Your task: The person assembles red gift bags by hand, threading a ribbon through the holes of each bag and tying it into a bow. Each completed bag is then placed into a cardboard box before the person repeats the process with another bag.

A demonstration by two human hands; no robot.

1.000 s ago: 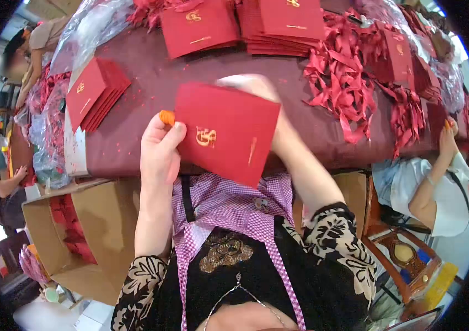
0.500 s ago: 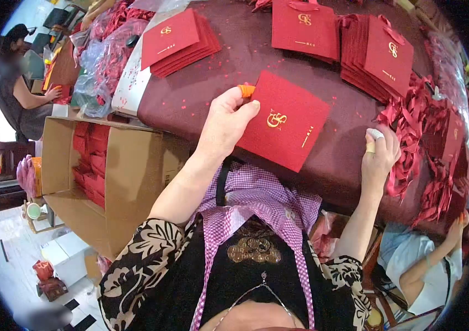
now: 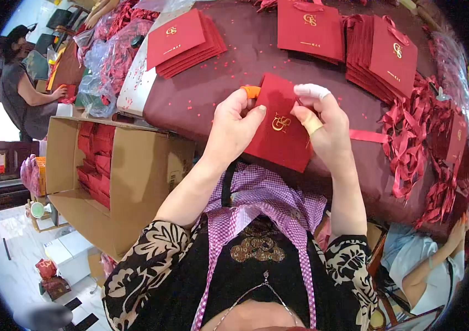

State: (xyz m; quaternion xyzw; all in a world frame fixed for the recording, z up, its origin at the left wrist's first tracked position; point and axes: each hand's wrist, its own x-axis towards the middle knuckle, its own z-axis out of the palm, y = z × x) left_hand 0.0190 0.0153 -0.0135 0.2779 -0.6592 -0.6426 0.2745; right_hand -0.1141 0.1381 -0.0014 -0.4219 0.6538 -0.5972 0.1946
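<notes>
My left hand (image 3: 233, 124), with an orange finger cover, pinches the left edge of a red card bag (image 3: 287, 140) that bears a gold logo. At the bag's upper right is my right hand (image 3: 325, 124), thumb and forefinger pressed together; a white cover and a pale yellow wrap are on its fingers. A red ribbon (image 3: 368, 135) stretches from behind this hand to a heap of red ribbons (image 3: 408, 146). Whether the pinch holds the ribbon's end is hidden.
Stacks of red bags (image 3: 176, 41) lie along the far side of the dark red table (image 3: 207, 94). An open cardboard box (image 3: 140, 176) with red bags stands at the left. One person (image 3: 25, 94) is at far left; another person's arm (image 3: 433, 267) is at lower right.
My right hand has moved left from the ribbon heap to the bag, and a ribbon now trails behind it. My left hand keeps its grip on the bag.
</notes>
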